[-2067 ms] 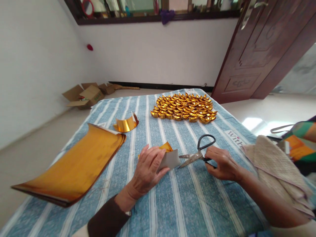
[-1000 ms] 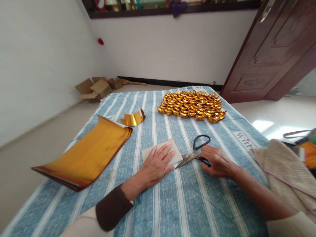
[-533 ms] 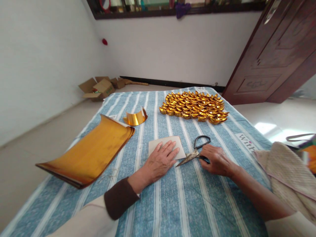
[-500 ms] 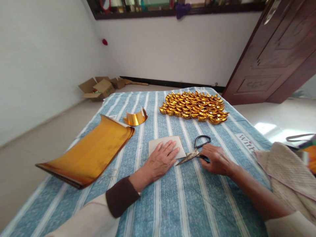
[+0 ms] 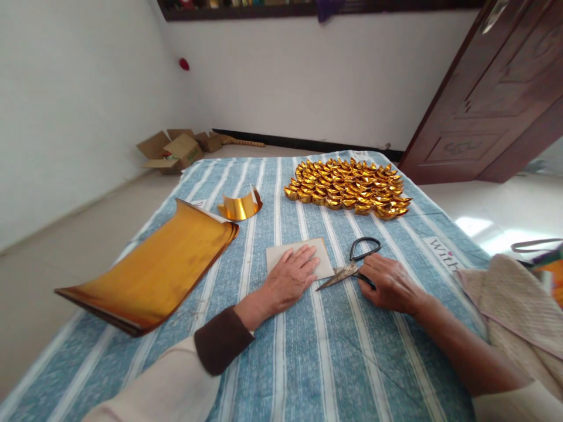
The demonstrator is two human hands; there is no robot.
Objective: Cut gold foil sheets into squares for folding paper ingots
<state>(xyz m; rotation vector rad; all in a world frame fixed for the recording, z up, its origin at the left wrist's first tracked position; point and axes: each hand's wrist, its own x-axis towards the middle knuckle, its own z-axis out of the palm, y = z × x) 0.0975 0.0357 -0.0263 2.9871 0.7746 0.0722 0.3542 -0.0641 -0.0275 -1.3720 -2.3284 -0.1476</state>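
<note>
Left hand: fingers spread, palm down on the paper, nothing pinched, just pressing.
Right hand: fingers curled round the lower loop of the scissors, which lay on the striped cover with the blades nearly together.
What changed: a couple of seconds earlier that paper was folded and held up at the blades, gold side showing. By now it lay flat, pale side up.
My read: cutting looked paused, sheet getting smoothed out.
Where the paper was: mid-bed, blade tips just beside its near corner.
Boxes: cardboard, on the floor by the wall, flaps open, couldn't see inside tbh.
Gold pieces: loose on the cover's far end, not in any container.
</note>
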